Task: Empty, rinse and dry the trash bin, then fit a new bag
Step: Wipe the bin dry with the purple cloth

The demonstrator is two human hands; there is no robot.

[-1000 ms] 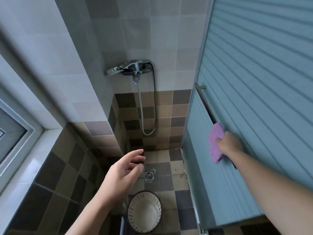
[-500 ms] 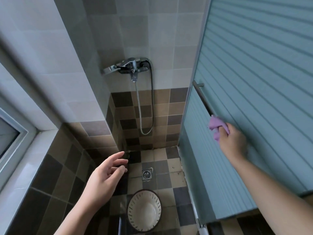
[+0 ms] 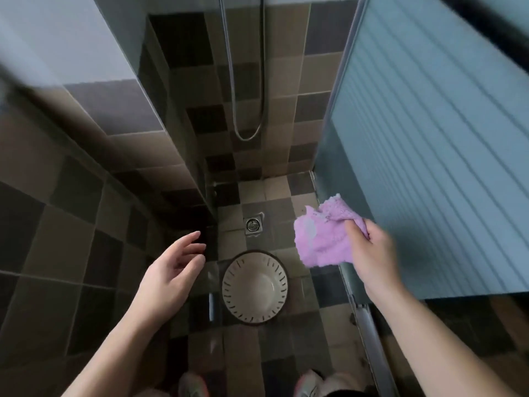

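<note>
A round cream trash bin (image 3: 254,287) with slots around its rim stands upright on the tiled shower floor, seen from above and with nothing inside. My right hand (image 3: 372,253) grips a purple cloth (image 3: 323,239), which hangs loose in the air above and right of the bin. My left hand (image 3: 171,270) hovers left of the bin with relaxed fingers, holding nothing and not touching it.
A floor drain (image 3: 253,224) lies just beyond the bin. A shower hose (image 3: 246,121) loops down the back wall. The frosted blue sliding door (image 3: 429,167) and its floor track (image 3: 363,319) close off the right side. My shoes (image 3: 194,385) show at the bottom edge.
My right hand pulled the purple cloth off the door's bar and brought it down and left toward the bin. My view tilted down to the floor. The left hand stayed open.
</note>
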